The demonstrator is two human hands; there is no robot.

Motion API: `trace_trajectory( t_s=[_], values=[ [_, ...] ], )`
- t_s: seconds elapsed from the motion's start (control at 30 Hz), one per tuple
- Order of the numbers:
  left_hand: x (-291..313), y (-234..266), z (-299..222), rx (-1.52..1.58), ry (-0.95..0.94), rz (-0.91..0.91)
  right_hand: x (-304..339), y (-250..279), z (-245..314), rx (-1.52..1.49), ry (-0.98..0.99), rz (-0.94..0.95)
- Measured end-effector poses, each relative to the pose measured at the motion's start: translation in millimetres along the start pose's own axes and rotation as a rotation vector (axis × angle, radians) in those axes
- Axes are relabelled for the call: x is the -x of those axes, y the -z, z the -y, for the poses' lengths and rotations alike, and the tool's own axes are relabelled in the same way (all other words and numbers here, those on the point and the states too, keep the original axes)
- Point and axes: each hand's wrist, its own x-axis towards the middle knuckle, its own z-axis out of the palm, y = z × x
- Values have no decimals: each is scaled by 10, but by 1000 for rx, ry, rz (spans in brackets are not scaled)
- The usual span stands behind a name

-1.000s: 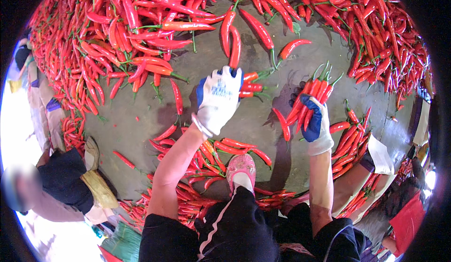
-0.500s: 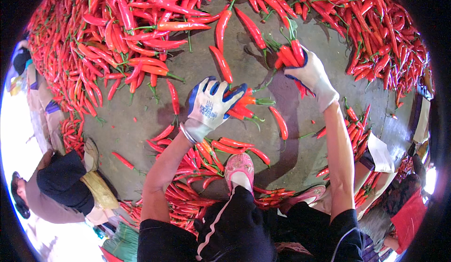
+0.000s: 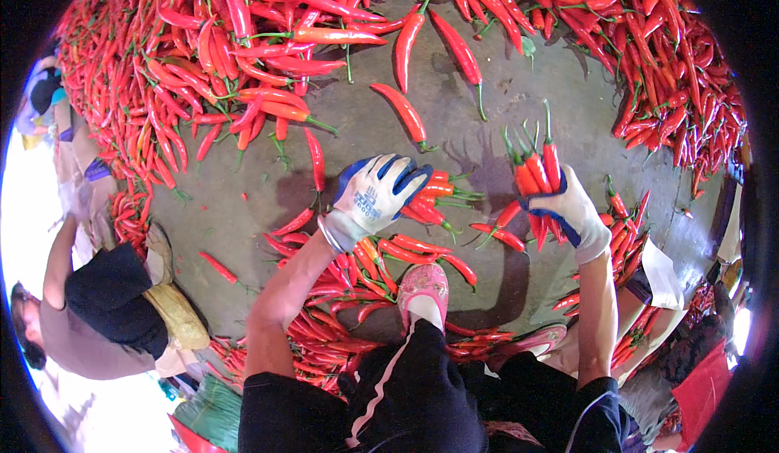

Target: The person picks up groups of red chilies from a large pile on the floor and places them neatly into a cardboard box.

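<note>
My left hand (image 3: pixel 380 193), in a white work glove with blue-coated fingers, is closed around a bunch of red chili peppers (image 3: pixel 432 206). Their green stems stick out to the right. In a matching glove, my right hand (image 3: pixel 574 213) grips a second bunch of red chili peppers (image 3: pixel 539 174), stems pointing away from me and red tips showing below the fingers. A loose chili pepper (image 3: pixel 501 237) lies on the floor between the two hands. Just beyond my left hand, another chili pepper (image 3: pixel 399 112) rests on the floor.
Big heaps of red chili peppers spread at the far left (image 3: pixel 203 55) and far right (image 3: pixel 665 55). A smaller pile (image 3: pixel 324 335) lies around my pink shoe (image 3: pixel 423 286) on the grey concrete floor (image 3: pixel 243 234). People sit at the left (image 3: pixel 101 315) and right edges.
My right hand has come nearer to me and a little right with its bunch, whose stems now stand out clearly. The left hand still holds its peppers. The whole view has shifted slightly.
</note>
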Motion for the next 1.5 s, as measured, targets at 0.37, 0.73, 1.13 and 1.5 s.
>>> trace_trajectory(
  t_s=[0.37,0.73,1.13,1.5],
  values=[
    [-499,133,410,-53,116,-87,-344,-335,165,-814,163,143],
    [-460,135,326,-80,87,21,-190,-302,77,-869,154,43],
    [-636,249,218,1588,597,-793,-686,-324,835,-934,346,140],
    [-1091,67,780,1341,836,-569,-1093,-912,1316,-939,262,81]
  ],
)
